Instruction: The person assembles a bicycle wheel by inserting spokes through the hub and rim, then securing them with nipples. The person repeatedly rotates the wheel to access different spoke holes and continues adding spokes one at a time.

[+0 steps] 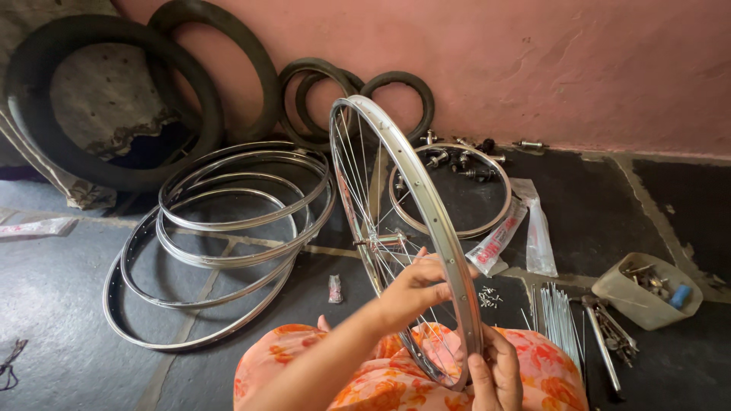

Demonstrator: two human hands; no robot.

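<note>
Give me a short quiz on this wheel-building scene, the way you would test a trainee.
1. True or false: the spoked wheel stands upright on the person's lap.
2. Which hand grips the rim at its lower edge? A) left hand B) right hand
3. Fill in: the bare metal rims lie stacked on the ______.

Key
1. True: it stands on edge on the orange patterned cloth.
2. B: the right hand clasps the lower rim, while the left hand reaches in among the spokes near the hub.
3. Floor, in front of the black tyres that lean on the pink wall.
</note>
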